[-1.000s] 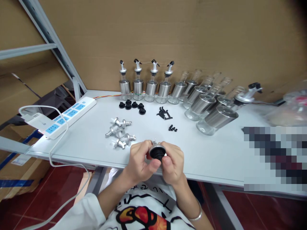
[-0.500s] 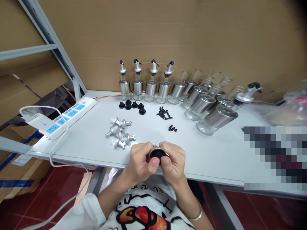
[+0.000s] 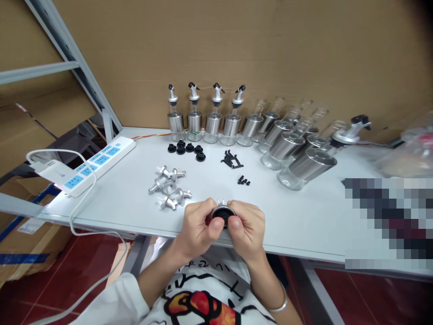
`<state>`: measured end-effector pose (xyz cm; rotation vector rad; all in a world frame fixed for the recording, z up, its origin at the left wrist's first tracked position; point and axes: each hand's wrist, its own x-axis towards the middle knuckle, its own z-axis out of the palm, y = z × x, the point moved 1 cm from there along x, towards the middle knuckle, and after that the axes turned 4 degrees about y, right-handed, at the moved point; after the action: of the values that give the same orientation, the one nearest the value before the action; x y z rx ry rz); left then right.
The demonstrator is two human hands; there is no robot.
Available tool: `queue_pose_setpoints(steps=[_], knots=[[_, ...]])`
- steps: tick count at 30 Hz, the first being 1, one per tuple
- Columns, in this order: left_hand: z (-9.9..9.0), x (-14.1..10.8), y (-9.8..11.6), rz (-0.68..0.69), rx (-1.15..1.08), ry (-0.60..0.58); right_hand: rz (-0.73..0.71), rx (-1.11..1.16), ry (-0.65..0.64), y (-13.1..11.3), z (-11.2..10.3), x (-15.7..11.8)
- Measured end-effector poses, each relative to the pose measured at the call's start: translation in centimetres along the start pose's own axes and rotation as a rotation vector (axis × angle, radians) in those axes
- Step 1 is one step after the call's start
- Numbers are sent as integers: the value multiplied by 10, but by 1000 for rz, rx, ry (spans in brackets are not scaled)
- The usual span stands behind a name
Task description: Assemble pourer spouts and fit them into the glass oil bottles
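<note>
Near the table's front edge, my left hand (image 3: 200,226) and my right hand (image 3: 246,228) are both closed around one silver spout with a black stopper (image 3: 223,215). Both thumbs press at the black stopper, which faces me; two small prongs stick up beyond it. Left of my hands lie several loose silver spouts (image 3: 169,187). Farther back are several black stoppers (image 3: 189,148), a small heap of black levers (image 3: 232,159) and several tiny black caps (image 3: 243,180).
Bottles with silver spouts (image 3: 214,123) stand along the cardboard wall. Several bottles without spouts (image 3: 282,146) stand beside them, and one spouted bottle (image 3: 313,164) is at the right. A white power strip (image 3: 98,164) with its cable lies left; a plastic bag (image 3: 411,153) sits far right.
My right hand has shifted slightly to the right, and its thumb has moved a little off the middle of the black stopper. The grip on the spout stays.
</note>
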<state>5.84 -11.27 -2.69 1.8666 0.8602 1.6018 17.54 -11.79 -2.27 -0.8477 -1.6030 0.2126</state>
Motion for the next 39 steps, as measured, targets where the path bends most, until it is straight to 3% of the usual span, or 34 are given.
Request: queue_pose_setpoints(steps=[8,15,21,25,30,39], knots=[[-1,1,1,-9,47,-7,20,-2,-5,0,-3,1],[-2,0,-1,-28,6,-28,23,-7,-7,0,-4,0],[-3,-1,-3,-134,-84,-103,24,-13,17,0,-3,0],[-1,-4,-4,-111,-132,-75,46,9,38,-1,-1,-1],[2,-6,-8,-6,-118,-15,163,105,-55,0,-2,-4],[4,-3,-9,65,-61,54,306,196,-234,-3,-10,-2]])
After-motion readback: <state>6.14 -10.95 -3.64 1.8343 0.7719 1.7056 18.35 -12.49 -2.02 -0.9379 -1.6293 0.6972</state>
